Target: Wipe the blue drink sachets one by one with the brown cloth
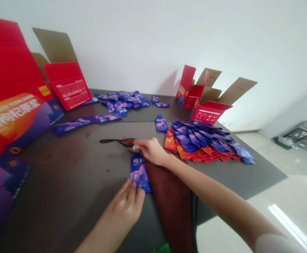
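A purple-blue pouch [139, 172] with white characters lies on the dark table in front of me. My left hand [128, 200] has its fingers bunched on the pouch's lower left part. Just above the pouch's top edge, my right hand [152, 150] is closed in a pinch. A small pale bit shows at those fingertips, too blurred to name. Beneath my right wrist lies a dark red-brown fabric piece [170, 200], running toward me along the pouch's right side. A black strap [109, 141] extends left from beyond the right hand.
Purple and red pouches [200, 140] are heaped at the right. More purple pouches [124, 100] lie at the back and left. Open red cartons [208, 109] stand back right; another carton [70, 88] and a large red-purple box [8, 91] stand left.
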Demonstrator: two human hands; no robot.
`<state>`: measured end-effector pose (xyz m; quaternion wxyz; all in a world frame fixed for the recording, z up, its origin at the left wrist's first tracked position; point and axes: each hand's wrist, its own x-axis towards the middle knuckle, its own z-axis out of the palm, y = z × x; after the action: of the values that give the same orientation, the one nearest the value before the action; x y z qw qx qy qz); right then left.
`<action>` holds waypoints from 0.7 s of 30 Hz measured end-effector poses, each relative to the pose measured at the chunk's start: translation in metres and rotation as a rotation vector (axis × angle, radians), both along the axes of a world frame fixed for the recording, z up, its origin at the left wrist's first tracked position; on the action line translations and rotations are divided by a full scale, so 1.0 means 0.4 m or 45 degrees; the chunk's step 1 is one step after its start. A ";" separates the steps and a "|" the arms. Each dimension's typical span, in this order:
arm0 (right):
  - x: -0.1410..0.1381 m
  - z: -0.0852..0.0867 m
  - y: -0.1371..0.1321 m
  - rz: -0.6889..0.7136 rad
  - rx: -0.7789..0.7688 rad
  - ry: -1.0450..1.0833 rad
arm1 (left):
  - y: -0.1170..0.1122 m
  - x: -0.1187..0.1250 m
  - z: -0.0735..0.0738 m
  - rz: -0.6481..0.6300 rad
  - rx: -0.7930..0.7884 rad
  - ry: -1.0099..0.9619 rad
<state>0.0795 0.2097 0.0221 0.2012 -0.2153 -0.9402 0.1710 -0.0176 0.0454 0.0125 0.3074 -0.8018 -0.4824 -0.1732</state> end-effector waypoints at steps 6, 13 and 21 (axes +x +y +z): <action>0.071 0.006 -0.119 0.400 0.009 -0.041 | -0.003 0.001 0.002 0.025 -0.008 0.064; 0.004 -0.038 0.013 0.216 0.098 -0.071 | 0.000 -0.013 -0.007 -0.047 -0.006 -0.060; 0.154 0.062 -0.116 -0.113 0.238 0.583 | 0.031 -0.091 0.036 0.017 0.052 -0.092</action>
<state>0.1409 0.1633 0.0469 0.4353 -0.1926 -0.8714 0.1188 -0.0538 0.0577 0.0267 0.3072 -0.7853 -0.4948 -0.2100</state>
